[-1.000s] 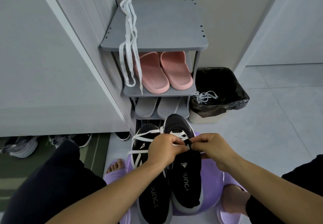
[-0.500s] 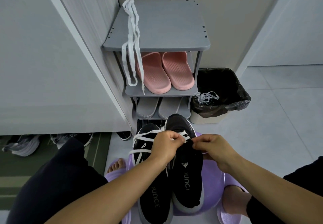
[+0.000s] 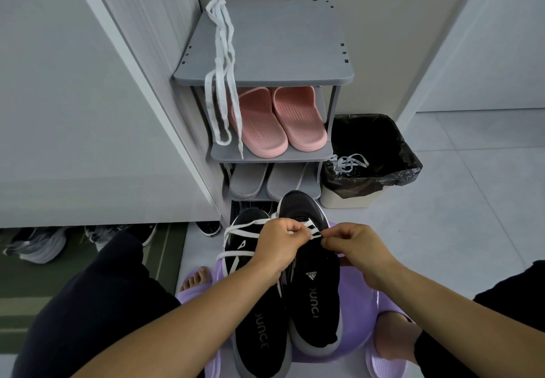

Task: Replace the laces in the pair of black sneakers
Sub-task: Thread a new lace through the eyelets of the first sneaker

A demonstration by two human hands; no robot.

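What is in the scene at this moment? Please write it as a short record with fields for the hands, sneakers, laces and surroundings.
left hand: pinches the white lace
right hand: pinches the lace too, close beside the left hand
black sneakers: two, side by side on a purple stool
spare lace: white, hangs from the top of the grey rack
bin: black liner, loose laces inside

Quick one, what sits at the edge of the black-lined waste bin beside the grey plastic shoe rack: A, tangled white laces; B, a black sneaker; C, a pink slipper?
A: tangled white laces lie at the left edge of the black-lined waste bin, next to the grey plastic shoe rack.
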